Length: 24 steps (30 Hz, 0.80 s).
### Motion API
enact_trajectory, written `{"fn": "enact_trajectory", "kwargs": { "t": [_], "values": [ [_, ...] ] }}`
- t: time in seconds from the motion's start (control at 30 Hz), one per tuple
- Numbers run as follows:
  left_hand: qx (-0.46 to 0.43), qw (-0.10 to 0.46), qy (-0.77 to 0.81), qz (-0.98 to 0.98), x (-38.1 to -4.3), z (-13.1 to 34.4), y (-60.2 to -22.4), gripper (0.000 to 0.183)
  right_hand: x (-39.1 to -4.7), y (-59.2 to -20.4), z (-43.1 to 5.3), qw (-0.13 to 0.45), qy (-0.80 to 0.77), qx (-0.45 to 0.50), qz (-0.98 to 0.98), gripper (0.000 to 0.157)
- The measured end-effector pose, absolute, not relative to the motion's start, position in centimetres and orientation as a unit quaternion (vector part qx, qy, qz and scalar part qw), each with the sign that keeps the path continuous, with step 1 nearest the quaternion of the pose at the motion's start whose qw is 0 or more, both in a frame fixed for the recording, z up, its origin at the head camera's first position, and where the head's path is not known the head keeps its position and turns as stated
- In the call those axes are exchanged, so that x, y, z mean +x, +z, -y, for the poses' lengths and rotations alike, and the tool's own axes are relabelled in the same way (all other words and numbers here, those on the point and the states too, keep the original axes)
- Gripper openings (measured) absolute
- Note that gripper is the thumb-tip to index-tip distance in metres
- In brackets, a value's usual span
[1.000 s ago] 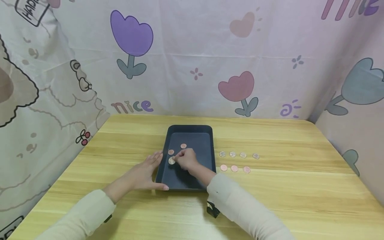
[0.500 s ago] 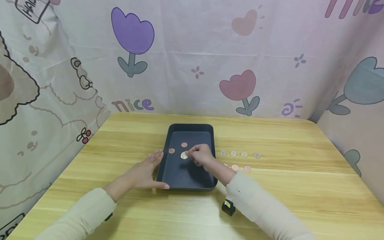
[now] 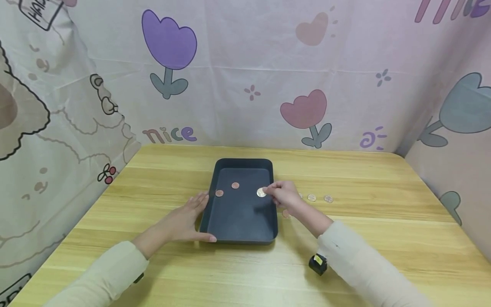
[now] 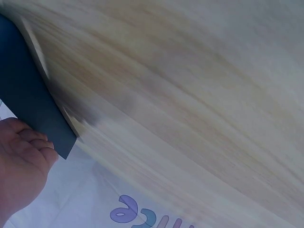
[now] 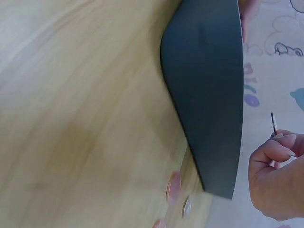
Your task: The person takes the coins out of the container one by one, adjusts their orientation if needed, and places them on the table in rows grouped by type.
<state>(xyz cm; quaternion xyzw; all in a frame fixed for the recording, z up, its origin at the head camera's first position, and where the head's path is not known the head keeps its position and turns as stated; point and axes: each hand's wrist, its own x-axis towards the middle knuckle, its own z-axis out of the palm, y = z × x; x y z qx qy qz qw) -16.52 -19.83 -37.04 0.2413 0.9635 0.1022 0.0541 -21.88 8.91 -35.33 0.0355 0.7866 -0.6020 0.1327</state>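
The coin in hand [image 3: 261, 192] was a thin round disc, pale and shiny, somewhere between silver and light gold, with a mottled face whose markings were too small to read. The right wrist view caught it nearly edge-on, as a narrow dark sliver with a light streak. It was up in the air over the right part of the tray [image 3: 239, 219], above the rim and clear of the floor, with its face toward the head camera. The right hand [image 3: 283, 194] pinched it by its edge between thumb and fingertips, the other fingers folded in.

The left hand [image 3: 188, 221] gripped nothing — its fingers lay extended against the tray's left wall, the thumb stretched along the near rim at the corner. The tray was dark blue-grey, rectangular, with rounded corners and low raised walls.

Two coppery coins [image 3: 235, 186] lay flat and apart on its floor, toward the left. On the wooden table [image 3: 383, 256], to the right of the tray, silvery coins [image 3: 312, 198] stood in a row; nearer the person, a reddish coin [image 3: 286, 213] was partly covered by the right forearm.
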Motion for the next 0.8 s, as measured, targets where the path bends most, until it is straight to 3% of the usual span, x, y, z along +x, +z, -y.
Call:
{"fn": "enact_trajectory", "kwargs": {
  "t": [0.8],
  "values": [
    [0.239, 0.059, 0.096, -0.964, -16.5, 19.8, -36.9, 0.118, -21.2, -35.6, -21.6, 0.118, -0.56, 0.056, -0.818, 0.017]
  ]
}}
